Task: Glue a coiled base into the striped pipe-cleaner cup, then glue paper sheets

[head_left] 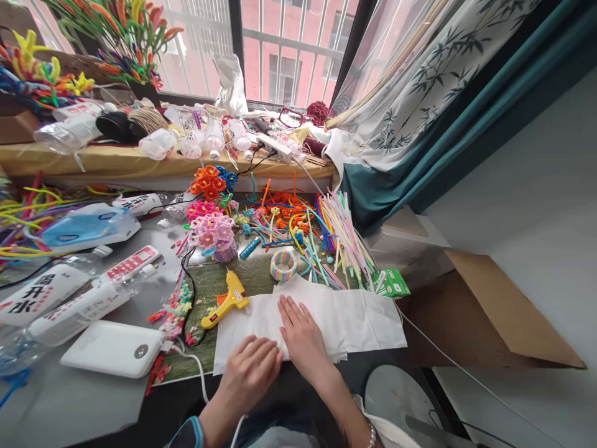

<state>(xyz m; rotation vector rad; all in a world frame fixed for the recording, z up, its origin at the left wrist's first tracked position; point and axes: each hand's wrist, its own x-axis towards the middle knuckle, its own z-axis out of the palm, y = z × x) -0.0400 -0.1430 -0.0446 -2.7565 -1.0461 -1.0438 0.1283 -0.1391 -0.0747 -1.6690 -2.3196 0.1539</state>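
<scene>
White sheets of thin paper or cloth (373,317) lie overlapping along the table's front edge. My right hand (303,336) rests flat on them, fingers stretched out and side by side. My left hand (254,367) is closed at the sheets' near edge, its fingers curled under; whatever it may hold is hidden. Left of the sheets, a yellow glue gun (228,302) lies on its side, close to their corner. Just behind them sits a pastel striped ring (283,266). Behind the glue gun, pipe-cleaner flowers (211,229) stand in a small purple pot (224,250).
Pastel pipe cleaners (342,230) spread at the back right, beside a green packet (392,283). On the left lie plastic bottles (88,305) and a white power bank (114,348) with a cable. An open cardboard box (508,305) stands right of the table.
</scene>
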